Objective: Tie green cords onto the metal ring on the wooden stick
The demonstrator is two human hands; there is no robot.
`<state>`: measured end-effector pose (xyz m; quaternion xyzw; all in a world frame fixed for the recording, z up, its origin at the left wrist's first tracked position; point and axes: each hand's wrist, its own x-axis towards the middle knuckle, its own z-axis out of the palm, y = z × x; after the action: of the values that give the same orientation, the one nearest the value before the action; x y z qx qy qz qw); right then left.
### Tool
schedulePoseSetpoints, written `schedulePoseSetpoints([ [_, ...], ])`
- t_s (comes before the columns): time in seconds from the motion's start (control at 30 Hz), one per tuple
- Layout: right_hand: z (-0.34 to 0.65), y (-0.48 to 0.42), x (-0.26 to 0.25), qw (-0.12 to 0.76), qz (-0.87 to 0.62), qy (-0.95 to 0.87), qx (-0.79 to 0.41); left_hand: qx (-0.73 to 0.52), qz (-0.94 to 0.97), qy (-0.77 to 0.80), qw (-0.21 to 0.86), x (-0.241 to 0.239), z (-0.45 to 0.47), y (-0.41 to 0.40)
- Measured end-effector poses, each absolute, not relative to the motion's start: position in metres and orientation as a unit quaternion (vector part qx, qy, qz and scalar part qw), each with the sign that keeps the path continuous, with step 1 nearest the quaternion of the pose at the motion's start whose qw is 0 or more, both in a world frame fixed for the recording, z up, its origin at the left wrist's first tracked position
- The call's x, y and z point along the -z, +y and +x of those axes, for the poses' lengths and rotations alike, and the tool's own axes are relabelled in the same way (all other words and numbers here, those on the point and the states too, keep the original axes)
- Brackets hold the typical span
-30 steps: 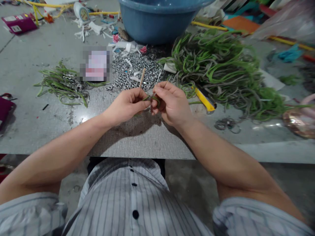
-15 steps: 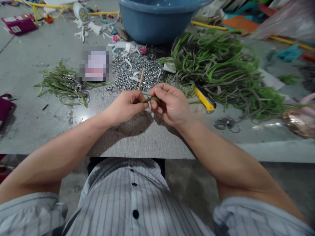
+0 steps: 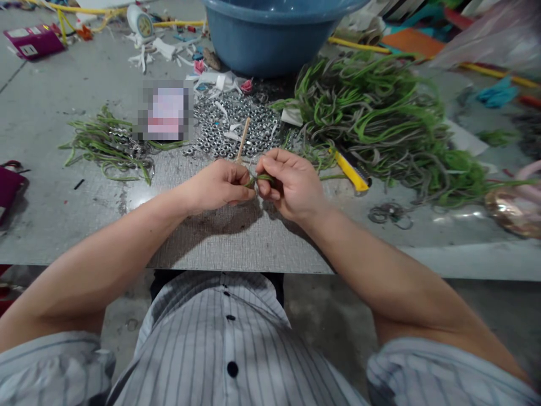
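A green cord point(image 3: 265, 177) runs between my two hands, pinched at both sides just above the table's front part. My left hand point(image 3: 217, 183) has its thumb and fingers closed on one part of the cord. The fingers of my right hand point(image 3: 291, 180) grip the other part, where it looks looped or knotted; a thin wire-like line shows beside it. Just beyond my fingers a thin wooden stick point(image 3: 244, 138) points away from me. Behind it spreads a heap of small silver metal rings or nuts point(image 3: 215, 127).
A big pile of green and grey cords point(image 3: 372, 107) lies to the right, with a yellow cutter point(image 3: 353, 172) at its edge. A smaller cord bundle point(image 3: 107, 144) lies left, near a blurred-out item point(image 3: 167, 113). A blue basin point(image 3: 270, 42) stands behind.
My left hand's fingers have shifted slightly and curled more around the cord. My right hand has moved very slightly. Everything else stays put.
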<state>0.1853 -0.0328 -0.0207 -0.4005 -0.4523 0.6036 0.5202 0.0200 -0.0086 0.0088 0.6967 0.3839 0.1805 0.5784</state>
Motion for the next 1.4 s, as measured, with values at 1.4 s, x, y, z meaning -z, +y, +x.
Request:
schedulePoseSetpoints([
  [1.4,0.174,0.028,-0.001,0.383,-0.6,-0.379,-0.592,-0.103,0.757,0.521,0.381,-0.023,0.003,0.006],
])
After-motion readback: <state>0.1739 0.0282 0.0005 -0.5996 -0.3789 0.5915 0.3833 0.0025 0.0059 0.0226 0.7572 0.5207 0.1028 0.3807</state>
